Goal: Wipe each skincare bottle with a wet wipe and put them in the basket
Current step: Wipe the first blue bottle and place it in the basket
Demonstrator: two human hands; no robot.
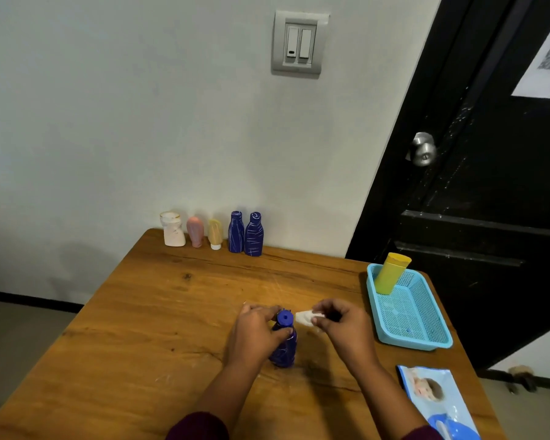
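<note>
Item: dark blue plastic bottle (284, 342), upright mid-table, gripped by your left hand (255, 331) to steady it. Your right hand (340, 325) pinches the crumpled white wet wipe (304, 318) beside its cap. Light blue mesh basket (438, 342) waits right.

Pale grey wall (108, 106), grey switch plate (299, 42) at twelve o'clock; black door (489, 192) with round steel knob (423, 149) at two o'clock.

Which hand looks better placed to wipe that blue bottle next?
Right. The left hand grips the dark blue plastic bottle upright, while the right hand pinches the crumpled white wet wipe close beside it.
</note>
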